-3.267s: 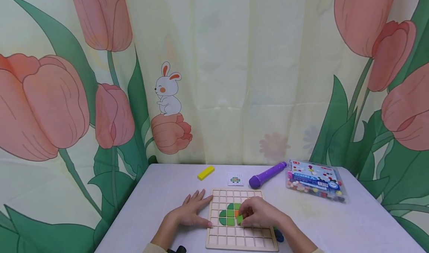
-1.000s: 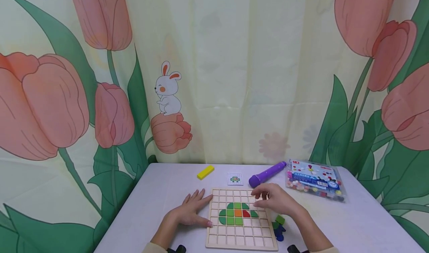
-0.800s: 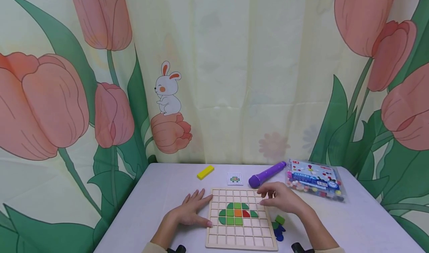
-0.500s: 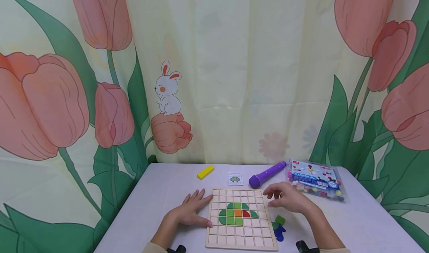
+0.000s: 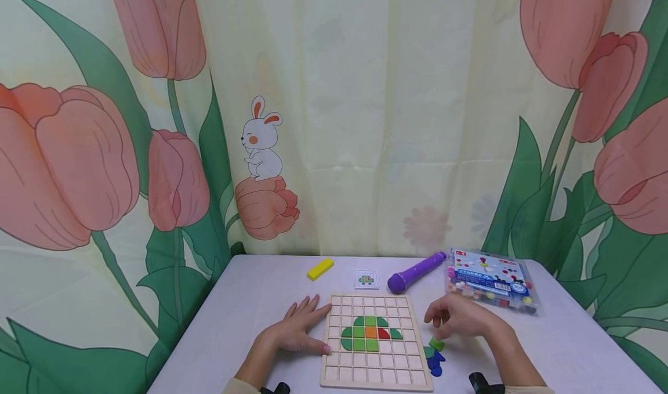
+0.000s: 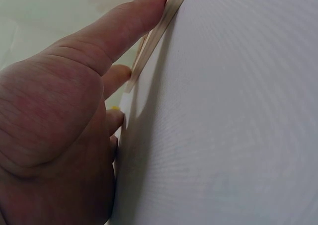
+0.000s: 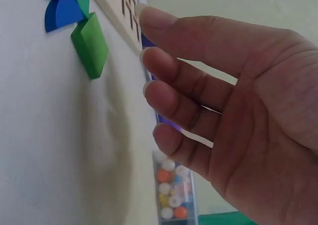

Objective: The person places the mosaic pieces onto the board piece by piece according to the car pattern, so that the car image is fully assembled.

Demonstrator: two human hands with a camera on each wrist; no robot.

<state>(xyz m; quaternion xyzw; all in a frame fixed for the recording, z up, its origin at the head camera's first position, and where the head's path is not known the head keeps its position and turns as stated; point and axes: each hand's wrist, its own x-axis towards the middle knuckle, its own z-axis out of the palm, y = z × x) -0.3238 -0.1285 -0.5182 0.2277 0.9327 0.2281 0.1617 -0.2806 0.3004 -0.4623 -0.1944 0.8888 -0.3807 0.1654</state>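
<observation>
My left hand (image 5: 297, 329) lies with spread fingers against the left side of a wooden grid board (image 5: 376, 376). In the left wrist view its thumb (image 6: 134, 24) touches the board's edge. Green tiles (image 5: 359, 344), an orange tile (image 5: 370, 331) and a red tile (image 5: 383, 333) fill cells in the board's middle. Right of the board, my right hand (image 5: 459, 317) hovers with loosely bent fingers, holding nothing. Just below it lies a light green block (image 7: 92, 46), beside a darker green piece (image 5: 428, 352) and several blue pieces (image 5: 435, 365).
Behind the board lie a small pattern card (image 5: 367, 279), a yellow block (image 5: 320, 269) and a purple microphone (image 5: 416, 273). A clear box of colourful beads (image 5: 493, 281) sits at the back right. A tulip-print curtain (image 5: 344, 121) hangs behind the table.
The green tile that my right hand pinched earlier now lies in the board. That hand has moved right, off the board, then lowered toward the loose pieces. My left hand stays put.
</observation>
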